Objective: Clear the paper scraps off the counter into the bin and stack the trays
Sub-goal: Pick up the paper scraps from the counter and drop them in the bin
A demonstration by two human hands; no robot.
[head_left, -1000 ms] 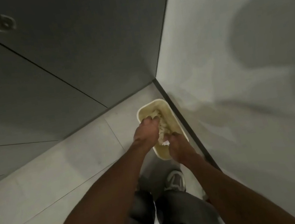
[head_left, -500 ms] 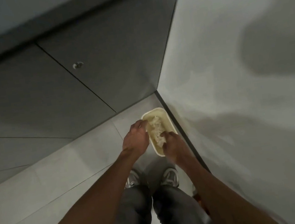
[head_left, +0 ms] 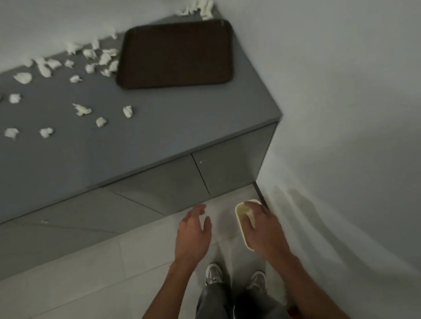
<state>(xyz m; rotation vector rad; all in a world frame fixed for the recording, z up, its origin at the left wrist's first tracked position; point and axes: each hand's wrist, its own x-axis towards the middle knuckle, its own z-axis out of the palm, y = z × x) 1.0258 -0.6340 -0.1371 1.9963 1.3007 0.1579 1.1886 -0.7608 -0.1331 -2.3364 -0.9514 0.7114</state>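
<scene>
A small cream bin (head_left: 241, 225) stands on the floor by the right wall, with white paper inside. My right hand (head_left: 264, 227) hangs over the bin with relaxed fingers and covers most of it. My left hand (head_left: 192, 234) is open in the air to the left of the bin, holding nothing. Several white paper scraps (head_left: 82, 109) lie scattered over the grey counter (head_left: 144, 137). A dark brown tray (head_left: 175, 55) lies flat at the counter's right end. More scraps (head_left: 199, 8) sit in the back corner behind the tray.
Grey cabinet doors (head_left: 159, 193) run under the counter. A white wall (head_left: 348, 108) closes off the right side. My shoes (head_left: 213, 274) stand on the pale tiled floor just behind the bin.
Both hands have lifted out of the bin and my left hand has moved away to the left. The view has risen, so the counter, scraps and tray now show.
</scene>
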